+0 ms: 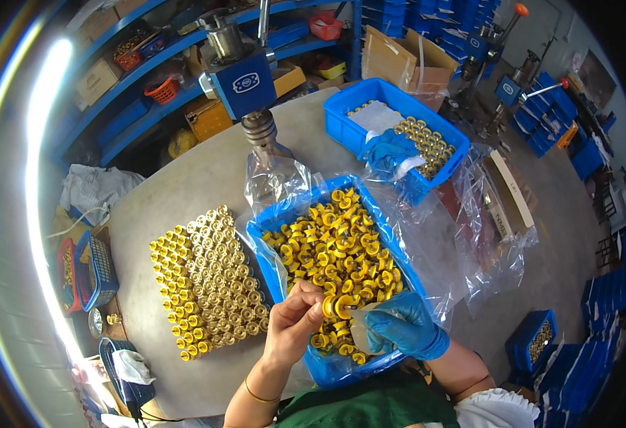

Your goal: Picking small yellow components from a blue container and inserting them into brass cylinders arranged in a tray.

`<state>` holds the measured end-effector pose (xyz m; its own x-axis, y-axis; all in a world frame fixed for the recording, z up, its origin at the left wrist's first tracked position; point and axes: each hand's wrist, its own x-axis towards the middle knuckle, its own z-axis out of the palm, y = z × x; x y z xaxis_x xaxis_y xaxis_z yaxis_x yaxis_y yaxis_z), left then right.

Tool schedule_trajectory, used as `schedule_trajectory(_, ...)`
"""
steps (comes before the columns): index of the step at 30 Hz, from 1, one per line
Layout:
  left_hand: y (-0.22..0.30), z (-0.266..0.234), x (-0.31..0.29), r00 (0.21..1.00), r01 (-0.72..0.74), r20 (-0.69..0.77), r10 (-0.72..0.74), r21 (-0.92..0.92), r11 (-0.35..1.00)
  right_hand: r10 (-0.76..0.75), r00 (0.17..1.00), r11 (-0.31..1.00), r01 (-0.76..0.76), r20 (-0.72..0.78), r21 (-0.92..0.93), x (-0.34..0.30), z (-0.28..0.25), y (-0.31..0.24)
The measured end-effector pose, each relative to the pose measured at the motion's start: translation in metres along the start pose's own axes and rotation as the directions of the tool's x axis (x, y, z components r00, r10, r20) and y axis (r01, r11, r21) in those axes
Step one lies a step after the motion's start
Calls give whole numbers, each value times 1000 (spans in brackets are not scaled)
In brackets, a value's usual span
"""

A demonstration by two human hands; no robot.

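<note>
My bare left hand (295, 321) pinches a yellow ringed part with a metal core (339, 307) between thumb and fingers. Close to its right, my right hand (409, 328), in a blue glove, is closed on a pale, thin sheet or cloth (361, 329) that reaches the part. Beneath both hands, a plastic-lined blue bin (262, 250) holds many loose yellow parts (341, 246). Left of the bin, brass fittings (220, 274) stand in tight rows on the grey table (142, 250). The leftmost rows carry yellow parts on top (174, 285).
A blue drill-press head (242, 82) stands behind the bin, plastic film around its lower end. Farther right, a blue crate (341, 125) holds brass fittings and a blue glove (388, 153). Clear plastic film (470, 235) and a cardboard box (505, 192) lie at the right.
</note>
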<state>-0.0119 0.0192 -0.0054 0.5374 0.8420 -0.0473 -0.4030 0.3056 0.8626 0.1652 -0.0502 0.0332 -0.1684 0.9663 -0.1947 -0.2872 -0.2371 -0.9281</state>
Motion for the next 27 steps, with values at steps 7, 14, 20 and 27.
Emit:
schedule_trajectory(7, -1, 0, 1, 997, 76, 27, -74, -71, 995, -40, 999, 999, 40, 27, -7, 0, -3, 5)
schedule_trajectory(14, -5, -4, 1, 988, 138, 96, -123, -159, 978, 7, 1000, 999, -6, -16, 32, -2, -2, 3)
schedule_trajectory(20, 0, -8, 1, 975, 196, 138, -174, -161, 967, 22, 1000, 999, -22, 22, 24, 1, -1, 1)
schedule_trajectory(27, 40, -44, 1, 993, -118, 31, 114, 318, 941, -80, 994, 983, 65, 80, 170, -2, -9, 9)
